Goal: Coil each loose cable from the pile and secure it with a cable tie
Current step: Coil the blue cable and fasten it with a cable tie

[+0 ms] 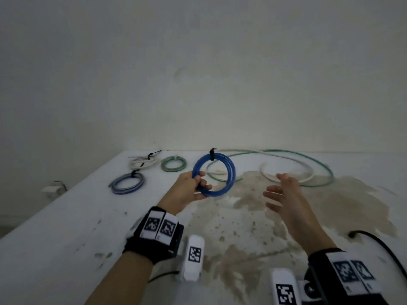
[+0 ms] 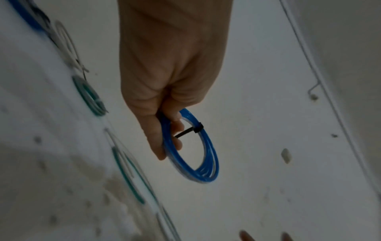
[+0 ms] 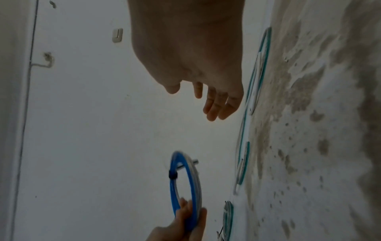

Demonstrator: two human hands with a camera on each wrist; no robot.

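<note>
One blue coil [image 1: 214,175] in left hand [image 1: 189,190]

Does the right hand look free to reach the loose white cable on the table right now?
Probably yes. The right hand is open and holds nothing, and the loose white cable lies just beyond its fingertips with nothing between them. The left hand holds the tied blue coil off to the side.
</note>
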